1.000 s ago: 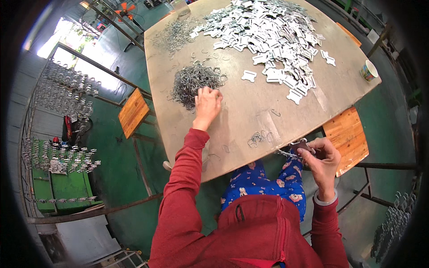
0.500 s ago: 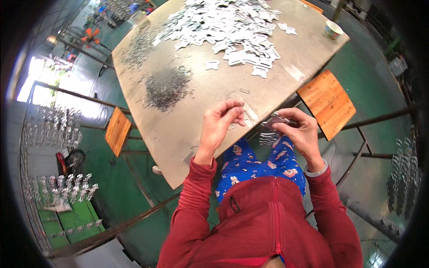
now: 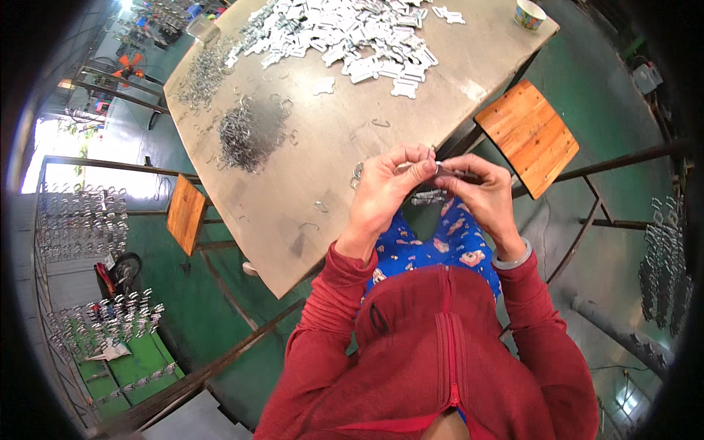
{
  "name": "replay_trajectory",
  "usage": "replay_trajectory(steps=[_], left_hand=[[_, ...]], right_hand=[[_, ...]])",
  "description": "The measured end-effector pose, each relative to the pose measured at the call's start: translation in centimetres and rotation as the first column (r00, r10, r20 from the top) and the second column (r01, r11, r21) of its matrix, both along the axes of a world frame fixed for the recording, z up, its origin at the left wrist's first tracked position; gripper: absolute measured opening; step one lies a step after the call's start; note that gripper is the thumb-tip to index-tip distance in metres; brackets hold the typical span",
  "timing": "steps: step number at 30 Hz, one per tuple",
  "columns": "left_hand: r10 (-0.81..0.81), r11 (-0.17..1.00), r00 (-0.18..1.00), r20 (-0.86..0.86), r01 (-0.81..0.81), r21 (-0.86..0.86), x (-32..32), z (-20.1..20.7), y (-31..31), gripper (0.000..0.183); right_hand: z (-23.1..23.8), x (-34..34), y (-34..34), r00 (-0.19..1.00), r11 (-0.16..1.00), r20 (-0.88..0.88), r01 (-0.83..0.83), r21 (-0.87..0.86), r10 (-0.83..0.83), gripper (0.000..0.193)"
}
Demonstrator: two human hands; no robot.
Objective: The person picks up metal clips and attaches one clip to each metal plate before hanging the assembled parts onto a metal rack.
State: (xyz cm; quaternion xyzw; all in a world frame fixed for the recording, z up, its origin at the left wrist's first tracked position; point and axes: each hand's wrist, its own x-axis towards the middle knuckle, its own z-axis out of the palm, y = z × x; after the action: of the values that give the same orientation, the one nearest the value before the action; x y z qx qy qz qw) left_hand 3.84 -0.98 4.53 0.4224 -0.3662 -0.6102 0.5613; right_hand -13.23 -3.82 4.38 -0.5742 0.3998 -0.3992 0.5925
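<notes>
Left hand (image 3: 387,185), back from the nine-o'clock link pile (image 3: 239,138), now meets the right hand (image 3: 484,194) gripping a metal plate (image 3: 444,171), fingers pinched, contents too small to tell: work's two-handed.

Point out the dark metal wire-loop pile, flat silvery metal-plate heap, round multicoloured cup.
Dark metal wire-loop pile (image 3: 243,137), head view: middle.
Flat silvery metal-plate heap (image 3: 343,35), head view: middle.
Round multicoloured cup (image 3: 527,17), head view: outer wall.

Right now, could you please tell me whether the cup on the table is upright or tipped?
Upright: the cup stands on the table, its round rim facing up and the patterned side below it.
</notes>
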Motion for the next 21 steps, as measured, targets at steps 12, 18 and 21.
replay_trajectory(steps=[12,18,21], left_hand=[[-0.042,0.988,0.973,-0.226,0.075,0.137,-0.4,-0.7,-1.1,0.022],[-0.054,0.968,0.942,-0.330,0.131,0.214,-0.3,-1.2,-1.4,0.020],[-0.043,0.968,0.957,-0.286,0.110,0.224,-0.4,-1.5,-1.2,0.019]], right_hand=[[-1.1,-0.3,-1.0,0.993,0.999,0.114,0.018,0.051,-0.024,0.014],[-1.3,-0.5,-1.2,0.994,1.000,0.108,0.005,0.022,-0.008,0.013],[-1.3,-0.5,-1.3,0.996,1.000,0.087,0.011,-0.008,-0.010,0.012]])
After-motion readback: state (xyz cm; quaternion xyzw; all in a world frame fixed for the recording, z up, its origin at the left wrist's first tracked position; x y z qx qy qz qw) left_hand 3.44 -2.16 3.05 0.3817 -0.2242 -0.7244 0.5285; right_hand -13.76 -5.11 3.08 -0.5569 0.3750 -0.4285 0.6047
